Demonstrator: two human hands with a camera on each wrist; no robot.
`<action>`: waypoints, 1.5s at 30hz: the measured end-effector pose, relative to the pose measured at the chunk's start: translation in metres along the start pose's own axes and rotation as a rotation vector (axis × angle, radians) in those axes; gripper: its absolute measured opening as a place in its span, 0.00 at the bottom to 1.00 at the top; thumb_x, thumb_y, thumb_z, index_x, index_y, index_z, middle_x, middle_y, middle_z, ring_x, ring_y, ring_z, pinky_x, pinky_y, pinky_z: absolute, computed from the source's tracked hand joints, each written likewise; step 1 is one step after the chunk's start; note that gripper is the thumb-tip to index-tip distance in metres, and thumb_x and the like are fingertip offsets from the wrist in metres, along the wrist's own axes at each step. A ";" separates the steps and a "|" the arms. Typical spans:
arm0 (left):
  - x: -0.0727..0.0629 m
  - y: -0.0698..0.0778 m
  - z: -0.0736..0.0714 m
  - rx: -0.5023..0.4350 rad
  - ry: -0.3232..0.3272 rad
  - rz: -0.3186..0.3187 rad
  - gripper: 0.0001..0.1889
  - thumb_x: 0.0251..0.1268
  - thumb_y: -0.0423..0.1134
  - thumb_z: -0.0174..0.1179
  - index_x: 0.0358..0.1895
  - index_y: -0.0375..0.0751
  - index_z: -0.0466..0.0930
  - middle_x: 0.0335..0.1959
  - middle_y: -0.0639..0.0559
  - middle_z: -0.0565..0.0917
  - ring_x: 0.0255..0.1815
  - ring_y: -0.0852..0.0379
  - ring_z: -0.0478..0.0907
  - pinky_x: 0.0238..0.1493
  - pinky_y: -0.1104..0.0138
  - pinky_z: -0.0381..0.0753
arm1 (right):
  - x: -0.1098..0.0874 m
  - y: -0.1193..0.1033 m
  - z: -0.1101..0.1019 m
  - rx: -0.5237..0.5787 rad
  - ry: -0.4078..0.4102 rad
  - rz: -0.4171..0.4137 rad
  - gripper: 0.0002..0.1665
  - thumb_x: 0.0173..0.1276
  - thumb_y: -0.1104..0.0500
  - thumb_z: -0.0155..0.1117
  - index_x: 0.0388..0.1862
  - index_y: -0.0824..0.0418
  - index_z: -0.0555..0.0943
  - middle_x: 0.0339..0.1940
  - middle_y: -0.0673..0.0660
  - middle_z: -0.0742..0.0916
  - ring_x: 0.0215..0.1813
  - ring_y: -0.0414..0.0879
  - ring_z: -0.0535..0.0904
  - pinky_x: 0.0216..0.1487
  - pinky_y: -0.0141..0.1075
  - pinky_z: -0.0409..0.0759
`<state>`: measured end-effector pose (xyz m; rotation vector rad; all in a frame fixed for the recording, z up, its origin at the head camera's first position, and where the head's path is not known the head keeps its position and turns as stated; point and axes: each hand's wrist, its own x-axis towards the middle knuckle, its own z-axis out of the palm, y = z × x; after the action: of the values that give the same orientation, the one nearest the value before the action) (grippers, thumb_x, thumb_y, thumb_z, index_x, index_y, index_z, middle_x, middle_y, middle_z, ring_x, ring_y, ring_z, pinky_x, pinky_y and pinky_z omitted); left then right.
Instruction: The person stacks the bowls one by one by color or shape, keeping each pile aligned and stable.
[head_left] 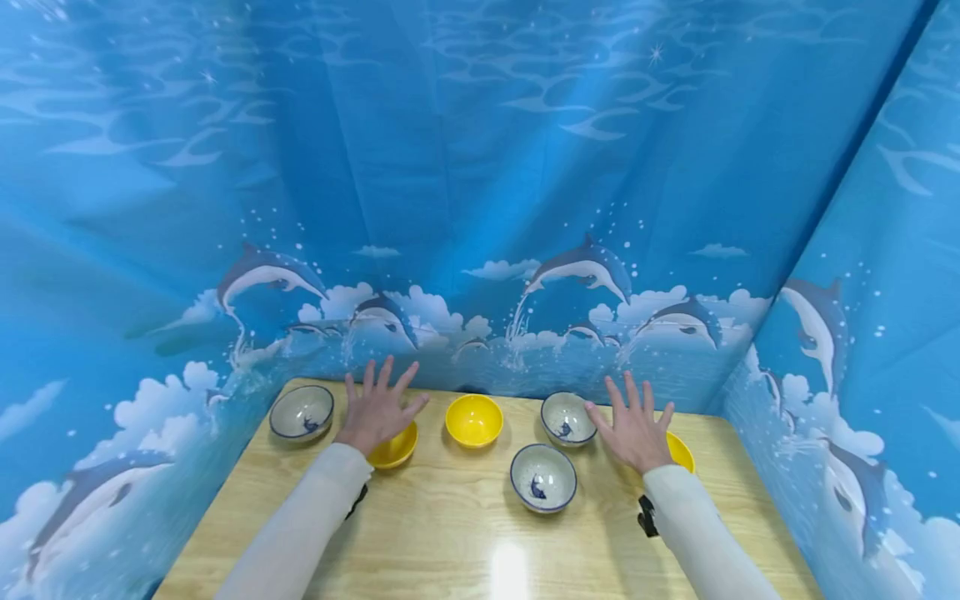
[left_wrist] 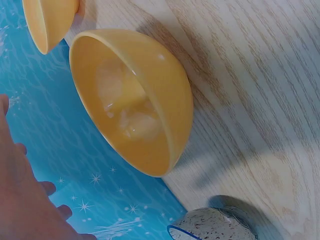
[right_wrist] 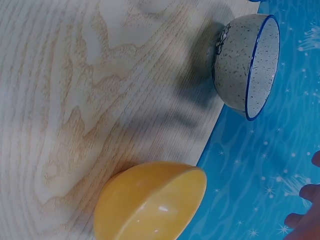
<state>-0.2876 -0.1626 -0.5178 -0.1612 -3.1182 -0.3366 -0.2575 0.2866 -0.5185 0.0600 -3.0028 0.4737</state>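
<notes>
My left hand (head_left: 377, 410), fingers spread, hovers over a yellow bowl (head_left: 396, 450) that it partly hides in the head view. In the left wrist view that yellow bowl (left_wrist: 130, 100) shows whole beside the hand (left_wrist: 25, 190). My right hand (head_left: 636, 427) is also spread, above another yellow bowl (head_left: 681, 452) that peeks out at its right. A speckled blue-rimmed bowl (head_left: 567, 419) is just left of the right fingers, and it also shows in the right wrist view (right_wrist: 245, 65). Neither hand holds anything.
At the left end of the wooden table (head_left: 435, 533) stands a speckled bowl (head_left: 302, 412). A third yellow bowl (head_left: 474, 420) is at the back middle, and a speckled bowl (head_left: 543, 478) stands nearer the front. A blue dolphin-print curtain (head_left: 450, 208) borders the table behind.
</notes>
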 end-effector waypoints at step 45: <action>-0.021 -0.060 0.016 -0.337 -0.043 -0.097 0.28 0.90 0.46 0.49 0.83 0.39 0.66 0.80 0.33 0.72 0.79 0.31 0.70 0.81 0.34 0.69 | -0.008 -0.078 0.029 0.311 -0.043 -0.063 0.50 0.85 0.29 0.50 0.93 0.51 0.50 0.91 0.67 0.57 0.90 0.71 0.51 0.86 0.75 0.54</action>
<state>-0.2726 -0.2197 -0.5466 -0.0162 -3.0906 -0.8702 -0.2482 0.2035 -0.5227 0.1901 -2.9276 0.9383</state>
